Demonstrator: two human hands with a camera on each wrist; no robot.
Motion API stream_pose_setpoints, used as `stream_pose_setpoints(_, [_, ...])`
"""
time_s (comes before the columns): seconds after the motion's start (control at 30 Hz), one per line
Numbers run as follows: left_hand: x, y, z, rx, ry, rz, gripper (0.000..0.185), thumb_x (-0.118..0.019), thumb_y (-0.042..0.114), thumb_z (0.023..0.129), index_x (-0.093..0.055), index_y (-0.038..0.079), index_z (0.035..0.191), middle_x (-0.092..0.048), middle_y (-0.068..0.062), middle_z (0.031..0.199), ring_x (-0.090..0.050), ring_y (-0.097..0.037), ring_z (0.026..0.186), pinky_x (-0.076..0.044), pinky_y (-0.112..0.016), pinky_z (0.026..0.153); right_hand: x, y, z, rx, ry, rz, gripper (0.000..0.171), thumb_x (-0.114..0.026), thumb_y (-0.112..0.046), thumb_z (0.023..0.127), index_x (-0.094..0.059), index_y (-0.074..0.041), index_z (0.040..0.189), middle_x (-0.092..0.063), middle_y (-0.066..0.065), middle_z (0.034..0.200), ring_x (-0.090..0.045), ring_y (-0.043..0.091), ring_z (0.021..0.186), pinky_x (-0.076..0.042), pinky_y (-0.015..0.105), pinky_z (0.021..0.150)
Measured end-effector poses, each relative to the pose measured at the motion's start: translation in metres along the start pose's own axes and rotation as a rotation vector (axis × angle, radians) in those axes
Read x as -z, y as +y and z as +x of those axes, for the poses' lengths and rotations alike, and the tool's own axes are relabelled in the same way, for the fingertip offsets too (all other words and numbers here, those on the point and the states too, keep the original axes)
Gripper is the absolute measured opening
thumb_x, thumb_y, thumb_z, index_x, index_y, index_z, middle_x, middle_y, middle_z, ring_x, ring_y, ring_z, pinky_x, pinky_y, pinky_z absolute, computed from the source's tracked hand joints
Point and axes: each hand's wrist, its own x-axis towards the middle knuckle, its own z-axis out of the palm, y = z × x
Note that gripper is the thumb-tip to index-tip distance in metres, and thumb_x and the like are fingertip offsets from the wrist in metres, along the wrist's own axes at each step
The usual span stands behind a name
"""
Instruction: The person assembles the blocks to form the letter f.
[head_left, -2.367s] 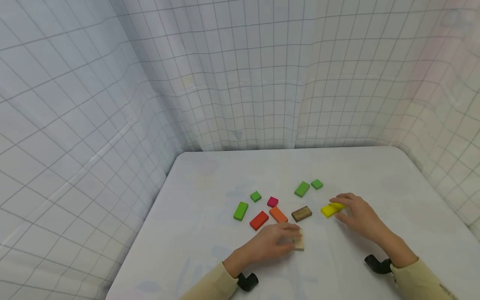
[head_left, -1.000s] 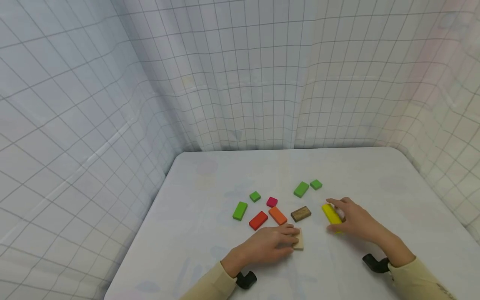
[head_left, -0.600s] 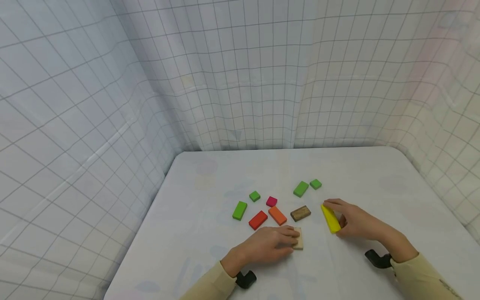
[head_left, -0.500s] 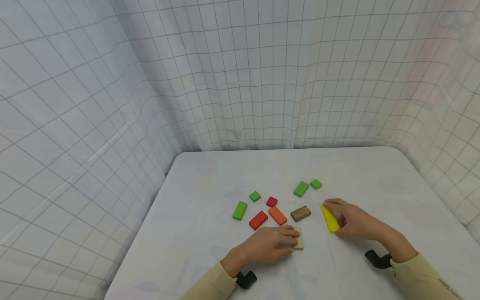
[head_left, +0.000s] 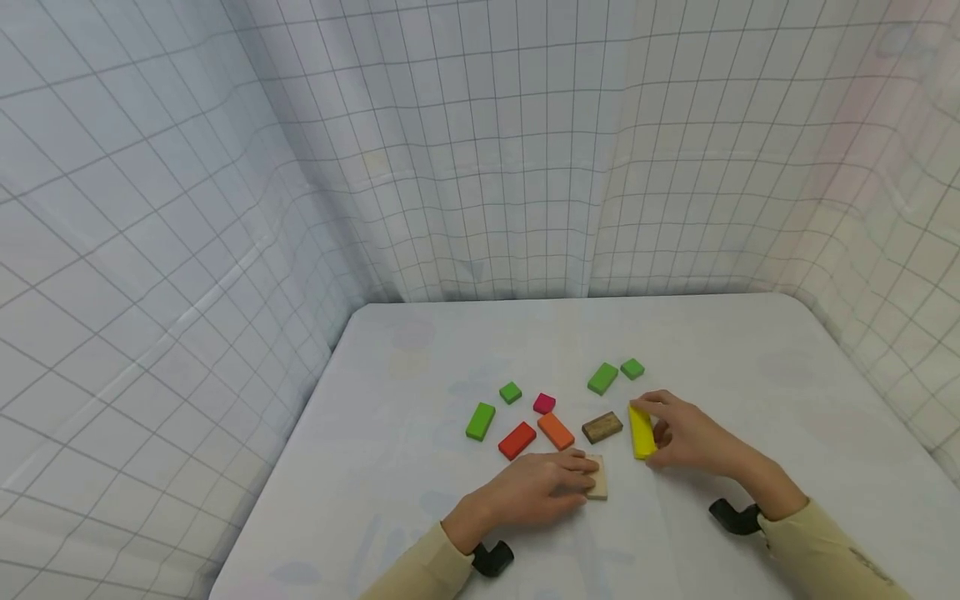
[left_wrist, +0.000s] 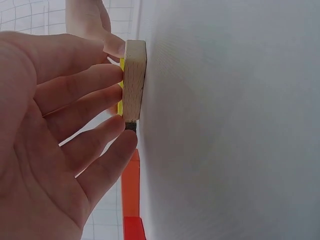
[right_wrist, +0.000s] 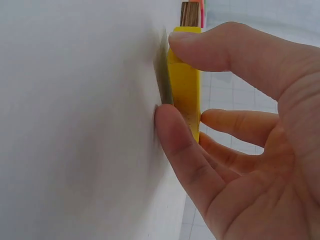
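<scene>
A yellow wooden block [head_left: 641,431] is pinched by my right hand [head_left: 693,433], thumb at its near end and fingers at its far end. In the right wrist view the yellow block [right_wrist: 185,85] shows a dark shadow beneath it, one long edge seemingly off the table. My left hand [head_left: 528,489] rests on a flat pale wooden block [head_left: 598,483]; the fingers are nearly straight. In the left wrist view these fingertips touch the side of the pale block [left_wrist: 134,82]. A brown wood-grained block [head_left: 602,427] lies between the hands, just left of the yellow one.
An orange block [head_left: 556,431], a red block [head_left: 517,440] and a small pink block [head_left: 544,403] lie beyond my left hand. Green blocks [head_left: 481,421] lie farther left and at the back, including a green block [head_left: 603,378]. Gridded white curtains [head_left: 480,167] surround the white table [head_left: 360,433].
My right hand turned the yellow block from slanting to nearly pointing away, then carried it left, closer to the brown block. The left hand stayed at the pale block.
</scene>
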Motion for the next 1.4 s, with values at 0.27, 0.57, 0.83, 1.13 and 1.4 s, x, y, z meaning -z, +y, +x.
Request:
stream_pose_setpoints(0.27, [0.002, 0.002, 0.000, -0.002, 0.000, 0.017, 0.037, -0.057, 0.033, 0.104, -0.063, 0.024, 0.139, -0.050, 0.014, 0.149, -0.034, -0.004, 0.143, -0.036, -0.027, 0.111, -0.009, -0.007, 0.012, -0.005, 0.023, -0.015, 0.083, -0.090, -0.020, 0.072, -0.053, -0.001, 0.144, -0.048, 0.015, 0.142, -0.059, 0.014, 0.091, -0.054, 0.027, 0.074])
stream_pose_setpoints(0.57, [0.001, -0.001, 0.000, -0.027, 0.014, 0.019, 0.037, -0.057, 0.032, 0.104, -0.063, 0.024, 0.139, -0.049, 0.014, 0.149, -0.039, 0.001, 0.138, -0.038, -0.024, 0.108, -0.017, -0.016, 0.026, 0.007, 0.039, -0.025, 0.080, -0.091, -0.028, 0.073, -0.057, -0.004, 0.142, -0.050, 0.016, 0.142, -0.059, 0.017, 0.094, -0.054, 0.028, 0.076])
stream_pose_setpoints(0.83, [0.000, -0.001, -0.001, -0.036, 0.019, 0.013, 0.037, -0.057, 0.032, 0.104, -0.063, 0.023, 0.140, -0.049, 0.014, 0.149, -0.042, 0.001, 0.136, -0.039, -0.022, 0.107, -0.023, -0.025, 0.037, 0.017, 0.019, -0.021, 0.079, -0.090, -0.029, 0.074, -0.058, -0.006, 0.142, -0.052, 0.012, 0.139, -0.057, 0.016, 0.092, -0.054, 0.029, 0.078])
stream_pose_setpoints(1.13, [0.000, -0.002, -0.002, -0.023, 0.018, -0.003, 0.038, -0.056, 0.032, 0.105, -0.061, 0.022, 0.141, -0.048, 0.014, 0.151, -0.042, 0.000, 0.137, -0.040, -0.025, 0.108, -0.028, -0.027, 0.045, 0.018, 0.008, -0.018, 0.079, -0.090, -0.029, 0.074, -0.057, -0.008, 0.142, -0.052, 0.010, 0.141, -0.058, 0.016, 0.097, -0.055, 0.029, 0.081])
stream_pose_setpoints(1.4, [0.002, -0.004, -0.002, -0.019, 0.008, -0.029, 0.035, -0.057, 0.029, 0.104, -0.064, 0.022, 0.138, -0.051, 0.014, 0.147, -0.044, 0.000, 0.135, -0.040, -0.024, 0.107, -0.027, -0.030, 0.047, -0.003, -0.003, -0.023, 0.079, -0.091, -0.030, 0.074, -0.058, -0.008, 0.142, -0.051, 0.012, 0.142, -0.059, 0.017, 0.099, -0.056, 0.030, 0.083])
